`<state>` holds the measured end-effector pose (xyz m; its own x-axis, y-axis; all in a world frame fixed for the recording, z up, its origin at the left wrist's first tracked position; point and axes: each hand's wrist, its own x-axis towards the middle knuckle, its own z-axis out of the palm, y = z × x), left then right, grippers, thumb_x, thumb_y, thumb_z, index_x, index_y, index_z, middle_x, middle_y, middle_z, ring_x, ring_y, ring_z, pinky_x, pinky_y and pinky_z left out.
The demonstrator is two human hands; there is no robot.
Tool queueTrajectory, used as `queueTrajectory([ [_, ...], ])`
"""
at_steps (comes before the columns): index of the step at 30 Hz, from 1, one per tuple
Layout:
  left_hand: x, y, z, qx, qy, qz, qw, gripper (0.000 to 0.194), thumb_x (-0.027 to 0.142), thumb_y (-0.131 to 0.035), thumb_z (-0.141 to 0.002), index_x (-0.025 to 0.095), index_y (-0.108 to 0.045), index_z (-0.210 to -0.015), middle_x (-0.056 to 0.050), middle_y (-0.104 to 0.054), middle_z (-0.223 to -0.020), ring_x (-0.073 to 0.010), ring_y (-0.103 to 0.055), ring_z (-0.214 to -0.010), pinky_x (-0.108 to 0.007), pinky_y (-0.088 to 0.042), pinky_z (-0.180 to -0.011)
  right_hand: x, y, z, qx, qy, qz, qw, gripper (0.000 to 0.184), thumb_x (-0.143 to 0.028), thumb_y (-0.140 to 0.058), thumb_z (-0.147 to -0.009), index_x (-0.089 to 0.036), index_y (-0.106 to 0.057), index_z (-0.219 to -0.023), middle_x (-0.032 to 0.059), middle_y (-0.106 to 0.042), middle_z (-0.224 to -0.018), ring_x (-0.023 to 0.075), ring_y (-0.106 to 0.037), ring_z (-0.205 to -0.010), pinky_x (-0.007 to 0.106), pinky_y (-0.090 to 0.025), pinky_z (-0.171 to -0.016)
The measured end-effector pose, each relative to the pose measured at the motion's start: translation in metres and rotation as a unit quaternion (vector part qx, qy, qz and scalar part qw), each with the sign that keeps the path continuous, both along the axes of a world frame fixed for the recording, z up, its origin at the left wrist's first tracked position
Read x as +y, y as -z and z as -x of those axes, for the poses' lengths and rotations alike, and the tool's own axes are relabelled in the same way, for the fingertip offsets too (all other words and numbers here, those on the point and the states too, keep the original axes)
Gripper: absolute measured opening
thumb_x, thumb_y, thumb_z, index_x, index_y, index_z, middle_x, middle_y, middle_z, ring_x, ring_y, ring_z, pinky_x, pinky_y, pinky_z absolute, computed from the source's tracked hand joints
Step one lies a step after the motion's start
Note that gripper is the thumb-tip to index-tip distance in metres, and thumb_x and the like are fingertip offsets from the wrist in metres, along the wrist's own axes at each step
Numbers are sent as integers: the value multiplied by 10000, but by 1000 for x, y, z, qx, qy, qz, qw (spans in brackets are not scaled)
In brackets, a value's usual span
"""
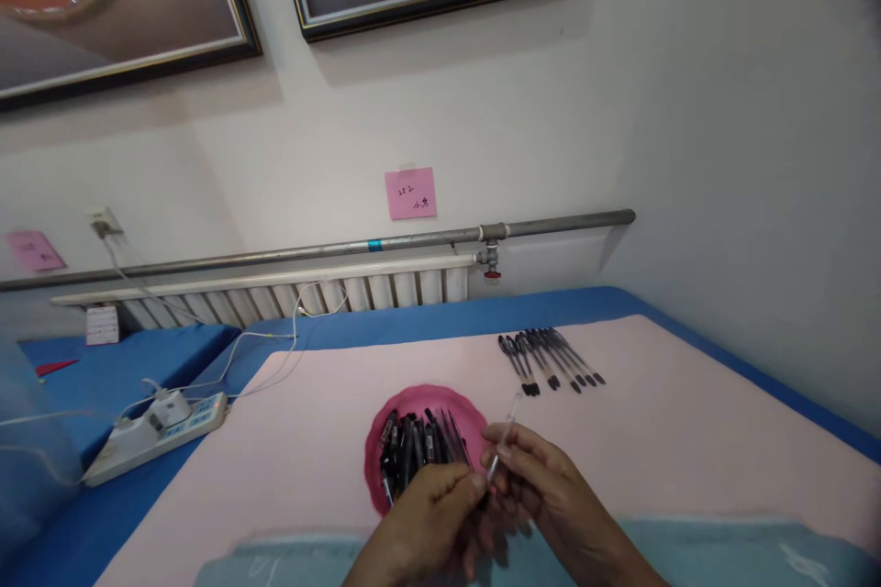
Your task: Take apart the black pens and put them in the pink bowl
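My left hand [430, 514] and my right hand [543, 486] meet just in front of a pink bowl [427, 399] that holds several black pen parts [413, 449]. My right hand pinches a thin clear pen tube [506, 434] that points up and away. My left hand is closed at the tube's lower end; what it grips there is hidden. A row of several assembled black pens [551, 358] lies on the pink mat [688, 422] to the far right of the bowl.
A white power strip [161, 426] with plugs and white cables lies at the left on the blue table cover [440, 316]. A radiator [330, 293] and a metal pipe [413, 238] run along the wall behind. A pink note [410, 193] is stuck to the wall.
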<state>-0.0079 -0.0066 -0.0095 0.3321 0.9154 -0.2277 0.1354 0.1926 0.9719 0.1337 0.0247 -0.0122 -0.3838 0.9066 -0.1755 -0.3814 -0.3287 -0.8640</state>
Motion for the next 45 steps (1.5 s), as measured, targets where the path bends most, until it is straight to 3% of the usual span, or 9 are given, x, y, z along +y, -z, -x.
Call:
queueTrajectory([
  [5,1,1,-2,47,-99,-80,991,225,358,-597,-706,159,-505,-653,36,-494,-580,-69,-431,-518,-179,-319,-473,0,-1,2,-33,16,-7,999,331,-371,-685,-645,-170,-589,-888,-35,-577,-549,103,-517,-483,214,-384,-469],
  [13,-3,7,12,-132,23,105,985,342,460,-571,-724,118,-577,-705,32,-481,-482,-32,-324,-293,-189,-174,-318,-3,-3,2,49,-15,17,999,323,-326,-693,-646,-175,-588,-911,-32,-575,-632,79,-487,-483,213,-394,-469],
  [17,4,6,27,-88,-72,66,991,344,498,-538,-717,162,-506,-646,57,-440,-450,-35,-292,-291,-194,-172,-333,9,3,-2,-41,28,-54,997,301,-352,-637,-694,-177,-576,-931,-42,-540,-618,82,-473,-498,208,-379,-487],
  [20,15,8,41,178,-197,-37,963,300,437,-481,-754,206,-411,-577,81,-379,-419,-73,-348,-341,-210,-253,-389,22,10,0,-291,33,-188,938,253,-367,-514,-777,-171,-571,-926,-62,-464,-527,103,-454,-462,216,-344,-452],
  [22,20,10,49,249,-238,-71,936,261,348,-524,-736,200,-413,-551,58,-440,-476,-96,-438,-449,-219,-295,-467,28,12,5,-404,37,-253,878,245,-325,-492,-780,-178,-572,-958,-51,-485,-552,123,-498,-511,224,-363,-487],
  [29,18,8,49,480,-222,-101,843,224,334,-423,-819,181,-586,-807,-64,-682,-775,-184,-612,-712,-260,-334,-586,27,11,15,-520,22,-346,781,306,-216,-516,-741,-228,-565,-1043,-8,-627,-692,160,-570,-629,235,-349,-567],
  [33,18,8,44,527,-203,-95,820,292,311,-331,-864,172,-586,-895,-109,-701,-864,-221,-638,-798,-286,-364,-625,37,13,5,-574,42,-368,731,195,-287,-426,-832,-212,-568,-941,34,-644,-812,171,-584,-714,237,-363,-595],
  [39,20,11,45,531,-200,-72,820,277,284,-333,-866,168,-574,-939,-106,-698,-911,-208,-641,-819,-279,-381,-650,95,23,-27,-664,111,-350,651,224,-112,-344,-842,-149,-562,-882,121,-599,-942,213,-551,-870,289,-380,-718],
  [45,19,9,45,493,-208,-90,840,289,276,-305,-865,167,-557,-955,-127,-692,-910,-242,-637,-849,-300,-379,-672,125,37,-36,-696,85,-331,631,136,-192,-464,-871,-143,-583,-915,63,-608,-945,181,-560,-878,338,-439,-761],
])
